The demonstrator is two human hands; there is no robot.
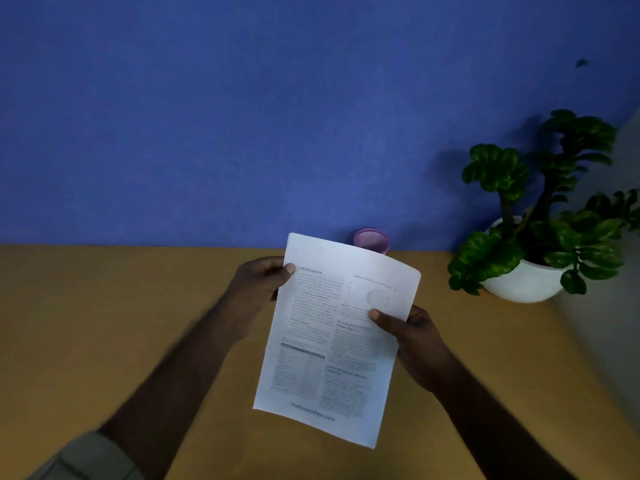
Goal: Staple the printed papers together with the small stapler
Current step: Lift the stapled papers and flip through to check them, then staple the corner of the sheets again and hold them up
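The printed papers [332, 348] are white sheets with columns of text and a small round figure, held up above the wooden desk and tilted a little clockwise. My left hand [259, 282] grips their upper left edge with the thumb on the front. On the right edge, my right hand [412, 337] holds them with its thumb pressed on the page near the figure. I see no stapler; whether one lies behind the sheets I cannot tell.
A small purple cup [371, 240] stands at the back of the desk [114, 306], partly hidden by the papers. A green plant in a white pot [526, 278] sits at the back right, against the blue wall [242, 116].
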